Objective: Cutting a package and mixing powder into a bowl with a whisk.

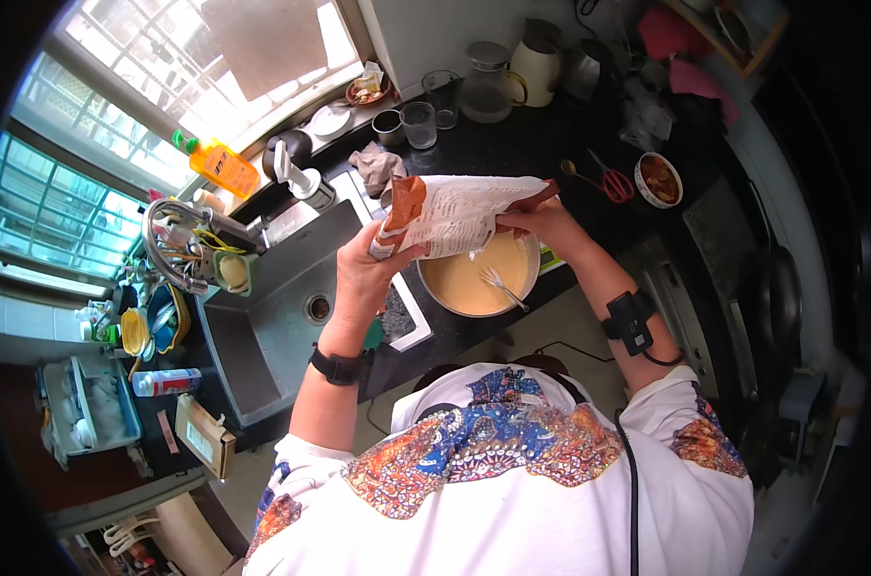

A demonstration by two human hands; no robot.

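Observation:
Between both hands I hold a white and orange-brown printed bag point(453, 212) above a round metal bowl point(471, 315). My left hand point(370, 263) grips the bag's left end, thumb toward me. Its right end is in my right hand point(539, 223). The bag bears printed writing, and it hides the far part of the bowl. Smooth pale-yellow batter point(453, 279) fills much of the bowl. A metal fork point(504, 286) stands in the batter, its handle leaning on the near right rim. Whether anything is coming out of the bag, I cannot tell.
Left of the bowl is a steel sink point(277, 360) with a curved faucet point(151, 237). A crumpled grey cloth point(378, 165) lies behind the bag. To the right are red-handled scissors point(615, 185) and a bowl of food point(658, 180). A glass pitcher point(486, 86) stands at the back.

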